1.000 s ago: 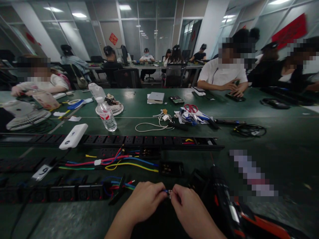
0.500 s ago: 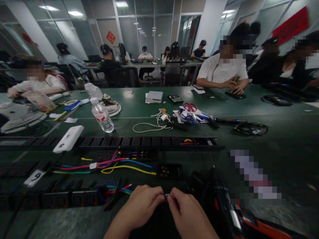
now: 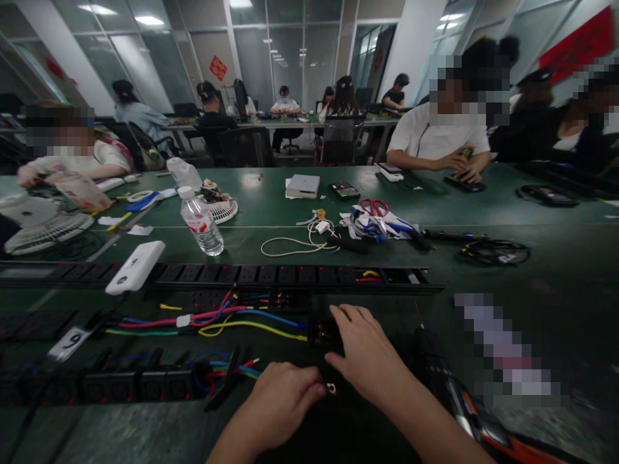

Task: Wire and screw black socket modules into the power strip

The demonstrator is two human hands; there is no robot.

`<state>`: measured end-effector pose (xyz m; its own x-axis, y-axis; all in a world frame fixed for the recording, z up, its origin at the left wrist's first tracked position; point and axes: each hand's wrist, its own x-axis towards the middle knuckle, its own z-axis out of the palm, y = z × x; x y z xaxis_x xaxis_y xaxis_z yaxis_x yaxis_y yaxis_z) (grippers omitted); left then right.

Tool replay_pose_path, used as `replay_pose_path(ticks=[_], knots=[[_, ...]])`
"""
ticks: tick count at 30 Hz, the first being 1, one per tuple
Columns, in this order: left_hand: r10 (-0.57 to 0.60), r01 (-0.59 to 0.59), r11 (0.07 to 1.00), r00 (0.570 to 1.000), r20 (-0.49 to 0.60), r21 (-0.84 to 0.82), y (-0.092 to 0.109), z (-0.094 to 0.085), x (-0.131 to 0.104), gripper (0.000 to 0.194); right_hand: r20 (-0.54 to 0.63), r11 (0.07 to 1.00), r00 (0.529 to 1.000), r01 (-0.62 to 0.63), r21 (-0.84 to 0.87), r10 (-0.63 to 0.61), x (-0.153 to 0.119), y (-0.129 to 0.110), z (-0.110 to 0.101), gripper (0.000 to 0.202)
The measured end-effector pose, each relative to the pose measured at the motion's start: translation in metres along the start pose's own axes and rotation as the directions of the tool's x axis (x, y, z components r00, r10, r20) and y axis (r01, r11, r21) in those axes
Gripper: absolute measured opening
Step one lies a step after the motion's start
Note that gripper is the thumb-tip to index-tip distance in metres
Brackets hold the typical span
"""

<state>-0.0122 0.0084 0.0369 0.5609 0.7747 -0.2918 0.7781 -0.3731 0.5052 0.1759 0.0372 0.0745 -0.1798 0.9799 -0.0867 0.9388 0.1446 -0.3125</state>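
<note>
My left hand [image 3: 286,401] is closed in a pinch at the bottom centre, with a small metal wire lug [image 3: 331,388] sticking out past the fingertips. Blue and green wires [image 3: 249,370] run from the lower power strip [image 3: 113,385] to behind this hand. My right hand [image 3: 365,341] reaches forward, thumb and fingers apart, over the right edge of a black terminal box [image 3: 316,334] with brassy contacts inside. Whether the fingers touch the box cannot be made out. A yellow wire [image 3: 271,330] and a blue wire [image 3: 275,316] enter the box from the left.
A long socket strip [image 3: 290,275] crosses the green table, a white power bank [image 3: 135,267] lying over it. A water bottle [image 3: 203,225], a white cord [image 3: 290,248] and red-handled scissors [image 3: 374,207] lie beyond. A dark orange-trimmed power tool [image 3: 476,412] is at right. Co-workers sit opposite.
My right hand has left the left hand's fingertips and moved forward to the black terminal box, its fingers spreading. The left hand stays pinched, the metal lug now showing clear of it.
</note>
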Motion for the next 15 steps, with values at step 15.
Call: replay_pose_path(ticks=[15], knots=[[0.031, -0.031, 0.999, 0.999, -0.023, -0.008, -0.003, 0.004, 0.0, 0.031, -0.013, 0.999, 1.0, 0.014, 0.035, -0.014, 0.002, -0.002, 0.014, 0.055]])
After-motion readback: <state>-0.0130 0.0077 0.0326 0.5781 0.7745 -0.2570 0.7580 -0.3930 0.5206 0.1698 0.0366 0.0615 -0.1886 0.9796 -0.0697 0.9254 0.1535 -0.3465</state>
